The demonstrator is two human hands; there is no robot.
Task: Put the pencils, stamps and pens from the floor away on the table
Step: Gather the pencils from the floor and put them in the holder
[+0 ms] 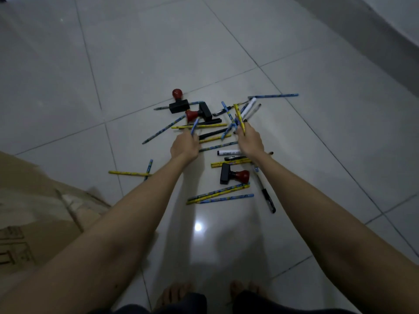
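The left hand (184, 146) gripped a blue pencil (194, 126); the right hand (250, 141) clutched several pencils (238, 116). Pens, pencils and stamps (234, 176) littered the floor (226, 41), open tile toward twelve o'clock, a cardboard box (34, 200) at eight.

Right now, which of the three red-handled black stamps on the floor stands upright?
The farthest red-handled black stamp, at the pile's top left, its knob pointing up. The middle stamp and the nearest stamp lie on their sides.

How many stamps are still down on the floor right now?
3. One stamp stands at the pile's far left, a second lies tipped just right of it, and a third lies on its side near the right forearm. None seems hidden.
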